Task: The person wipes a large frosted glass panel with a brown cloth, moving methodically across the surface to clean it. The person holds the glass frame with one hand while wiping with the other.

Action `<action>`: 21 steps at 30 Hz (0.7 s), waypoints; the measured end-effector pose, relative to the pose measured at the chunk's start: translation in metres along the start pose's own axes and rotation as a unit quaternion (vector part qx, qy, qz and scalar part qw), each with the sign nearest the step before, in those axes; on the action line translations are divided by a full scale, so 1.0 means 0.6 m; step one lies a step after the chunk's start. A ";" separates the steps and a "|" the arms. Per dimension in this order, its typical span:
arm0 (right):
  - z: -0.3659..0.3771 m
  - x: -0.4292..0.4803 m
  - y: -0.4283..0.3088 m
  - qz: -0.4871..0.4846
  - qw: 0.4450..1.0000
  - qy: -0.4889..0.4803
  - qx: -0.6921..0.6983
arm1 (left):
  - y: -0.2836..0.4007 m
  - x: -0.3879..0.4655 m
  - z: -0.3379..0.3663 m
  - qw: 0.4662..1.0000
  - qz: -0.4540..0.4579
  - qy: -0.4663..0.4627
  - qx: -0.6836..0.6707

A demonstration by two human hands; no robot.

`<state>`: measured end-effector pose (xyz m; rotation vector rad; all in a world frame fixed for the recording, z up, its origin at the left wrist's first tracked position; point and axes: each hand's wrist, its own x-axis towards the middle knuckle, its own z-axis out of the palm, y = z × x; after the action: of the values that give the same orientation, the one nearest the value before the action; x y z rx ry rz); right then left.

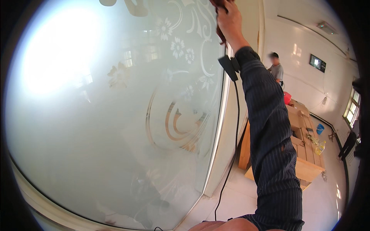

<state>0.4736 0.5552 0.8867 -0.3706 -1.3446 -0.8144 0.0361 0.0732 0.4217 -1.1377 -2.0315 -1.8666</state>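
Observation:
My right hand [230, 21] is raised at the top, gripping a dark reddish-brown cloth [221, 34] against the right edge of a frosted glass panel [95, 138]. White flowers and scrolls decorate the panel, and some clear curved bands let the room show through. A dark pinstriped sleeve [268, 115] covers the raised arm. On its wrist sits a black device [228, 68], from which a black cable [237, 121] hangs to the floor. The upper part of the cloth is cut off by the frame. My left hand is out of view.
A pale metal frame strip [215, 156] borders the glass. Behind my arm stands a wooden table [310, 166] with cardboard, gloves and a yellow bottle [320, 147]. A blue bucket [320, 129] is on the floor beyond. One person [276, 69] stands at the back, another [348, 144] at far right.

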 end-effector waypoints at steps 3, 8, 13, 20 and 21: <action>-0.006 -0.083 0.049 0.129 0.991 -0.015 -0.007 | 0.042 -0.006 -0.005 0.998 0.025 -0.029 0.042; 0.006 -0.107 0.022 0.134 0.989 0.041 0.055 | 0.043 -0.003 -0.006 1.000 0.002 -0.006 0.018; -0.002 -0.049 -0.103 0.061 0.990 0.036 0.121 | -0.007 0.000 -0.001 0.990 -0.039 -0.013 -0.137; 0.003 0.095 -0.376 -0.117 0.965 0.025 0.232 | 0.024 0.015 0.025 0.926 -0.056 -0.078 -0.364; 0.001 0.102 -0.416 -0.142 0.970 0.038 0.191 | 0.036 0.015 0.028 0.921 -0.065 -0.071 -0.376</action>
<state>0.2985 0.3673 0.8930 0.1588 -1.4645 -0.7724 0.0494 0.0909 0.4406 -1.3329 -1.4769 -2.8333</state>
